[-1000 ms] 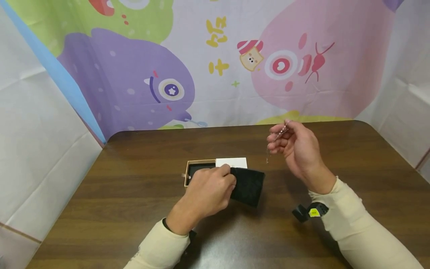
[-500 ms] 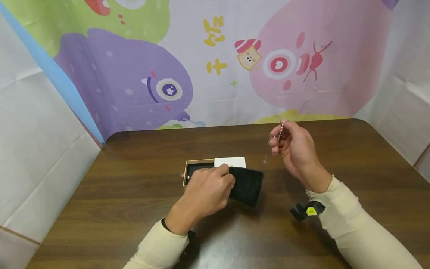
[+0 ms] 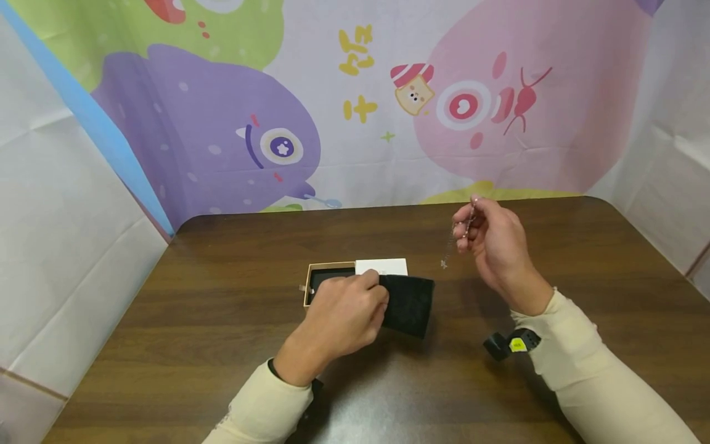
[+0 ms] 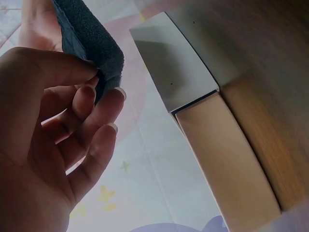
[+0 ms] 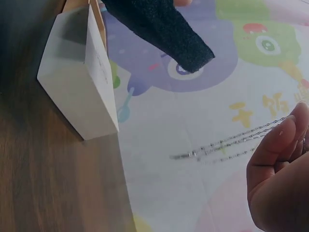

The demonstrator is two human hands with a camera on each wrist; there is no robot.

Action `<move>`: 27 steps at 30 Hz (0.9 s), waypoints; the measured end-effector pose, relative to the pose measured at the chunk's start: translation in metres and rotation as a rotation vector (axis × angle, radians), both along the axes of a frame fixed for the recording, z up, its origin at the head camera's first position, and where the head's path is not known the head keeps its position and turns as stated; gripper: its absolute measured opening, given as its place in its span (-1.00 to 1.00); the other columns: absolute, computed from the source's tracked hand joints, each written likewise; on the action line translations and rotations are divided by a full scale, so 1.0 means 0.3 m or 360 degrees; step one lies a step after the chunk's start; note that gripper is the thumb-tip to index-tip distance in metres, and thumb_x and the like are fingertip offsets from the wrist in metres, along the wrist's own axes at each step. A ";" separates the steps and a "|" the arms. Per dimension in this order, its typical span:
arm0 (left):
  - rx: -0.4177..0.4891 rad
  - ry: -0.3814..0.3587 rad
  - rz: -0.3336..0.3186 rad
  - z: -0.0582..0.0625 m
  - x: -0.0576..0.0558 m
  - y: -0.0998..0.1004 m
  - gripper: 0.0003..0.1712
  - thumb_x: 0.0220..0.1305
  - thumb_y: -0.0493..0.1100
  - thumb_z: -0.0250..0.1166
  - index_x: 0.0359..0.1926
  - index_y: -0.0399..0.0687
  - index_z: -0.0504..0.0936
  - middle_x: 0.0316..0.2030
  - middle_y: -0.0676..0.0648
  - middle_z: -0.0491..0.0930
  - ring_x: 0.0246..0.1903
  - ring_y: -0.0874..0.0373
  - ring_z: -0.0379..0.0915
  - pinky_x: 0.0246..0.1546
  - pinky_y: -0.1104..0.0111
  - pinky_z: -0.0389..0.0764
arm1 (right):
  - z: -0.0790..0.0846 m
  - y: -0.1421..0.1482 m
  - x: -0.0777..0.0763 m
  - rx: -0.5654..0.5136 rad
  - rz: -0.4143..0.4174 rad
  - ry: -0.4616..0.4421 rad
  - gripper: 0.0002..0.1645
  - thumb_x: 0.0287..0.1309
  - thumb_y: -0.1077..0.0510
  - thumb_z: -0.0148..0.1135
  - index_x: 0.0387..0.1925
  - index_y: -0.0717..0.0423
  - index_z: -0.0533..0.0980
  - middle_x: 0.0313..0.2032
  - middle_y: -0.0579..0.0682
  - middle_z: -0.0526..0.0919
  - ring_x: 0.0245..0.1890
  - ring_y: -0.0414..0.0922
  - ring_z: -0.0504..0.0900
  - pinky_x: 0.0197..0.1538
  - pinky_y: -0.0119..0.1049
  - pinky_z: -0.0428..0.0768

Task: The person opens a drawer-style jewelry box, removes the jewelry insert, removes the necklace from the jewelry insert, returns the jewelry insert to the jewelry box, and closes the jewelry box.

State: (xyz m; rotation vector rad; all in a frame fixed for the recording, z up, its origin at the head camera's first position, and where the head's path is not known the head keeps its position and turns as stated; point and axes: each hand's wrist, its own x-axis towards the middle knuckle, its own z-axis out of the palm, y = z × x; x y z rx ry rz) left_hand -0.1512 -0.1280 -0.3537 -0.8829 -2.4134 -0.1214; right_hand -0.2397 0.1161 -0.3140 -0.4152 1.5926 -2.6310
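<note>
My left hand [image 3: 345, 316] pinches a black, soft square piece [image 3: 409, 307] by its left edge, holding it tilted above the table. Its fuzzy surface shows in both wrist views; whether it is a foam pad or a pouch I cannot tell. Raised to the right, my right hand [image 3: 499, 256] holds a fine silver chain [image 5: 227, 141] between thumb and fingers. The chain hangs in several strands, and a small pendant [image 3: 444, 264] dangles at its lower end. Behind the left hand stands a small box, its drawer [image 3: 330, 266] pulled out leftward from a white sleeve [image 3: 381, 266].
The brown wooden table [image 3: 222, 370] extends around the hands. A cartoon-printed cloth [image 3: 366, 160] hangs along its far edge, with pale panels on both sides. A black device with a yellow label [image 3: 518, 344] is strapped to the right wrist.
The chain has swung and its pendant now hangs lower left of the right fingers. The right hand has shifted slightly; the left hand keeps its hold on the black piece.
</note>
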 end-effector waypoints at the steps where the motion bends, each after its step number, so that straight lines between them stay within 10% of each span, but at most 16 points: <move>1: 0.0001 -0.0001 0.0001 0.000 0.000 0.000 -0.87 0.13 -0.19 0.32 -0.53 0.08 0.65 -0.53 0.08 0.42 -0.63 0.20 0.46 -0.68 0.31 0.44 | -0.001 0.002 -0.001 0.0003 -0.0002 0.0001 -0.45 0.54 0.08 -0.10 -0.54 0.21 0.60 -0.63 -0.01 0.56 -0.68 -0.20 0.50 -0.57 -0.41 0.50; 27: 0.0013 -0.0092 0.0049 0.001 -0.003 -0.004 -0.84 0.21 -0.20 0.28 -0.51 0.06 0.64 -0.51 0.07 0.40 -0.64 0.20 0.42 -0.68 0.31 0.44 | -0.034 0.014 -0.025 0.0180 -0.0112 0.0009 -0.46 0.53 0.06 -0.07 -0.53 0.22 0.59 -0.63 0.00 0.55 -0.70 -0.19 0.48 -0.56 -0.39 0.54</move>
